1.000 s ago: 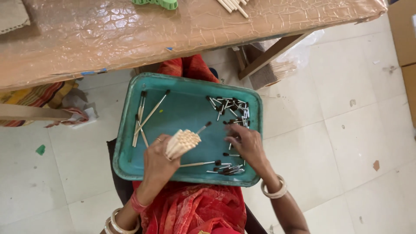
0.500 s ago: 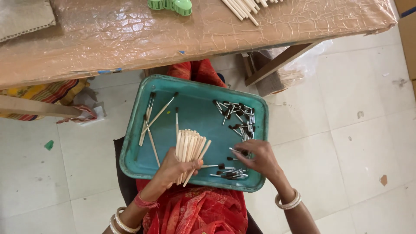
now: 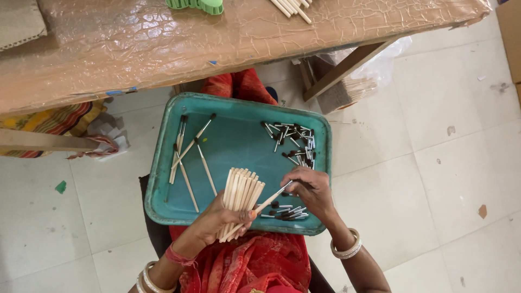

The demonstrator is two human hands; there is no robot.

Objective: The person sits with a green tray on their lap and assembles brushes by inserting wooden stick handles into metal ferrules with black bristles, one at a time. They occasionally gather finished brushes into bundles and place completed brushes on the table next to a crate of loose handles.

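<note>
The left hand [image 3: 217,222] grips a fanned bundle of wooden sticks [image 3: 241,198] over the teal tray [image 3: 163,163] on the lap. The right hand [image 3: 309,190] pinches one stick [image 3: 271,198] by its end. Black-tipped finished sticks [image 3: 187,154] lie left, small black caps [image 3: 293,144] right; the brown counter [image 3: 163,43] stands beyond the tray

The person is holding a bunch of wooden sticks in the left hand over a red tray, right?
Not quite: the tray is teal, not red; the red is the cloth on the person's lap below it. The head view shows this. The rest holds: the left hand grips a bunch of wooden sticks over the tray.
</note>
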